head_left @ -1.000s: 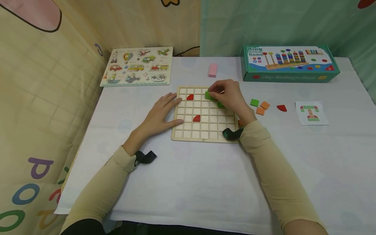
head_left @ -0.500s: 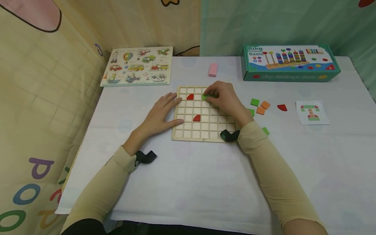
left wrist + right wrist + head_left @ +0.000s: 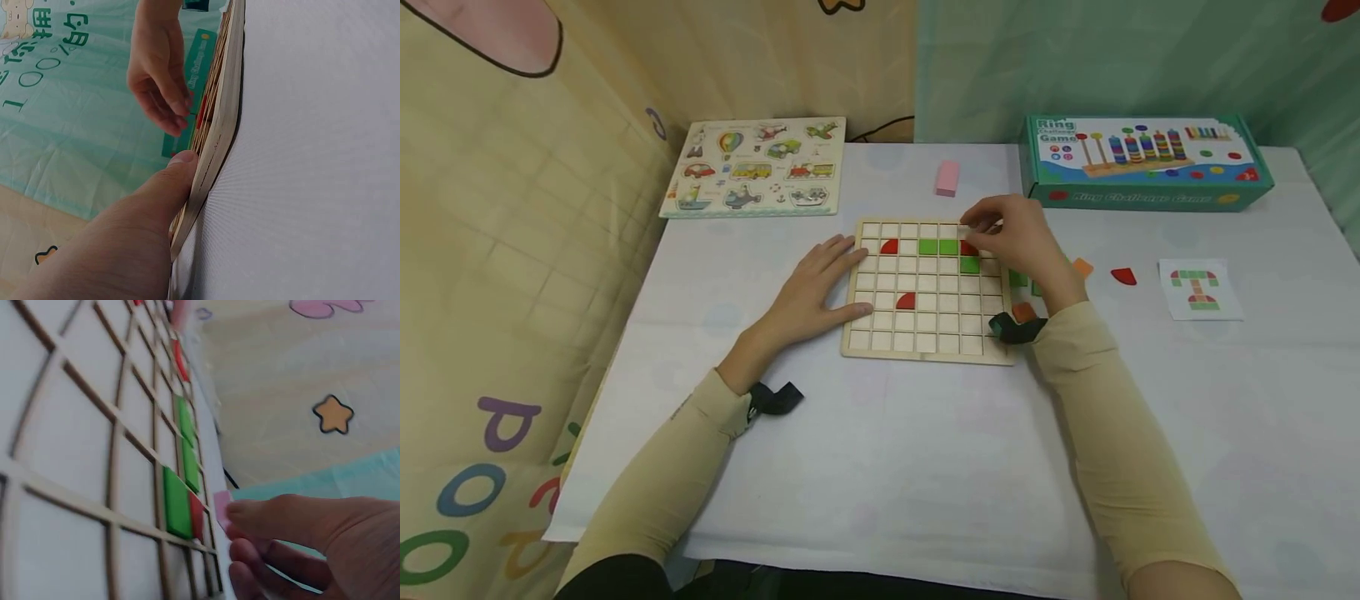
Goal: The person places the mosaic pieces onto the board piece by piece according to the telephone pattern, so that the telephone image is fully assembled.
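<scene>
A wooden grid board [image 3: 925, 358] lies on the white table in the head view. My left hand [image 3: 811, 287] rests along its left edge, fingers spread. My right hand [image 3: 1018, 242] hovers at the upper right of the board, fingers loosely bent and nothing between them. Just under its fingertips sits a red quarter-circle piece [image 3: 968, 249]. Left of that, one green square tile [image 3: 928, 247] and another green tile [image 3: 949, 247] fill neighbouring cells; a third green tile [image 3: 970, 265] lies below the red piece. Two more red pieces, one upper [image 3: 890, 247] and one lower [image 3: 906, 301], sit further left.
Loose green tiles [image 3: 1017, 278], orange tiles [image 3: 1024, 312] and a red piece [image 3: 1123, 276] lie right of the board, partly hidden by my right arm. Beyond them is a pattern card [image 3: 1201, 289]. A pink block [image 3: 947, 178], picture puzzle [image 3: 752, 167] and green game box [image 3: 1142, 198] stand behind.
My right hand has set a green tile into a cell of the upper row, let go and moved right. The left hand stays on the board's edge.
</scene>
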`<action>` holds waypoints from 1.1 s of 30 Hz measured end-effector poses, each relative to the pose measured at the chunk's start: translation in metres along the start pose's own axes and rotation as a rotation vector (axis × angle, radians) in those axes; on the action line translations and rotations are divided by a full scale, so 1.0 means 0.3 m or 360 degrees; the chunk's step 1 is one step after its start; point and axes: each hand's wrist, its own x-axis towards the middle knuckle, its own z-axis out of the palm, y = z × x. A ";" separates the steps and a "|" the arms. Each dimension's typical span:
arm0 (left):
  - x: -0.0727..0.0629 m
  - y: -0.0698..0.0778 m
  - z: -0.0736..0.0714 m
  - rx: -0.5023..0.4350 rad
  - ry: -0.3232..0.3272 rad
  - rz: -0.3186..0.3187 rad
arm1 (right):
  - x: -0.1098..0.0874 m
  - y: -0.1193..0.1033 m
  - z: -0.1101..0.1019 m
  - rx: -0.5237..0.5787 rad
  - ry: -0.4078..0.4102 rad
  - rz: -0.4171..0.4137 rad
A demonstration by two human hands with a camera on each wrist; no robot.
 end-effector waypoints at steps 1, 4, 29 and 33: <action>0.001 0.001 -0.002 -0.0001 -0.0004 -0.0002 | -0.003 0.007 -0.023 -0.0007 -0.0046 0.0045; -0.002 0.001 -0.009 0.0000 -0.0010 -0.0010 | -0.005 0.022 -0.065 -0.0018 -0.0194 0.0138; 0.009 0.007 0.006 -0.0017 -0.0015 -0.0028 | -0.050 0.041 -0.107 -0.0058 -0.0166 0.0118; 0.004 0.006 0.003 -0.0001 -0.0015 -0.0033 | -0.104 0.092 -0.153 -0.0060 -0.0086 0.0165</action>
